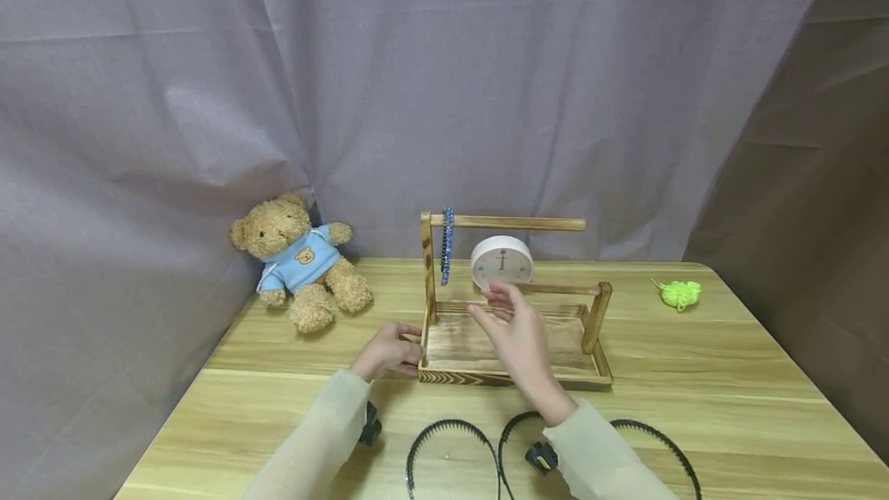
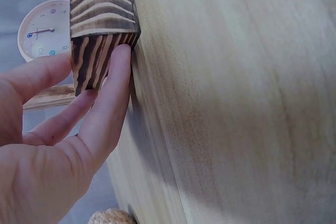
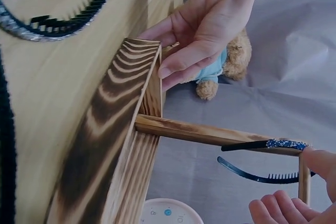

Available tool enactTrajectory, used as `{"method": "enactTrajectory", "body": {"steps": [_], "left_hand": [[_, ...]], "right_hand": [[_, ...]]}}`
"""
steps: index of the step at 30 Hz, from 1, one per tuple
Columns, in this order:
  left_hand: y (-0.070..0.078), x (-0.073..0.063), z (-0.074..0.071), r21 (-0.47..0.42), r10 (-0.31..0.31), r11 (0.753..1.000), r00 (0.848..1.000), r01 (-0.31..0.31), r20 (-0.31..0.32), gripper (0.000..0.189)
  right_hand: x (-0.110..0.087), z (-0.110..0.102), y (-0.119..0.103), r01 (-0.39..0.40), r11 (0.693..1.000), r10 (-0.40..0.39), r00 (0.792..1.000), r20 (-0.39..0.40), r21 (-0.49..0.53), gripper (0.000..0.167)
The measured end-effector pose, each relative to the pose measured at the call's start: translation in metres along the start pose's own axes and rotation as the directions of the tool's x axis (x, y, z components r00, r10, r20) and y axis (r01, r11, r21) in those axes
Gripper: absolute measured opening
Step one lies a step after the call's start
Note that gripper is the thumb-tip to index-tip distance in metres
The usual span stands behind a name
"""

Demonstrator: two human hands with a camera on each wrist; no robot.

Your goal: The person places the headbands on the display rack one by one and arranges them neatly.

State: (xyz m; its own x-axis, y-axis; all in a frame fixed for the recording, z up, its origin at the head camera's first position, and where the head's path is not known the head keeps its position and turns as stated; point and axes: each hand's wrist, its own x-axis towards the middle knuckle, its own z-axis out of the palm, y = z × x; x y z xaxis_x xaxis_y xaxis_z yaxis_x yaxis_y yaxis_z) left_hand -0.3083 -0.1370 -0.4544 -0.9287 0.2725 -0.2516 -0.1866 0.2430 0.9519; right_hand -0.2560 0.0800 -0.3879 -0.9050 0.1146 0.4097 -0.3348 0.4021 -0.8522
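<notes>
My left hand (image 1: 390, 349) is at the left end of a wooden rack with a shallow tray base (image 1: 514, 379). Its fingers (image 2: 113, 85) touch the tray's striped end corner. My right hand (image 1: 524, 342) hovers over the tray, fingers parted and slightly bent, holding nothing. A black headband with blue glitter (image 1: 447, 245) hangs on the rack's upper bar (image 1: 514, 222), close to the left post. In the right wrist view, the right thumb overlaps the glittered part (image 3: 286, 144) of that headband. The lower bar (image 1: 562, 289) is partly hidden behind the right hand.
Toothed black headbands (image 1: 451, 423) lie at the table's front, partly under the right forearm. Behind the rack stands a round white clock (image 1: 501, 261). A teddy bear in a blue shirt (image 1: 299, 265) sits at the left, and a neon-green bundle (image 1: 679, 294) lies at the right.
</notes>
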Motion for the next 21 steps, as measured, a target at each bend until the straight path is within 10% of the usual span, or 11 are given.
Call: {"method": "enactTrajectory", "body": {"steps": [21], "left_hand": [[0.001, 0.001, 0.000, 0.007, -0.002, 1.000, 1.000, 0.002, -0.009, 0.051]], "right_hand": [[-0.023, -0.031, 0.027, -0.073, 0.996, 0.074, 0.997, 0.017, -0.049, 0.049]]}}
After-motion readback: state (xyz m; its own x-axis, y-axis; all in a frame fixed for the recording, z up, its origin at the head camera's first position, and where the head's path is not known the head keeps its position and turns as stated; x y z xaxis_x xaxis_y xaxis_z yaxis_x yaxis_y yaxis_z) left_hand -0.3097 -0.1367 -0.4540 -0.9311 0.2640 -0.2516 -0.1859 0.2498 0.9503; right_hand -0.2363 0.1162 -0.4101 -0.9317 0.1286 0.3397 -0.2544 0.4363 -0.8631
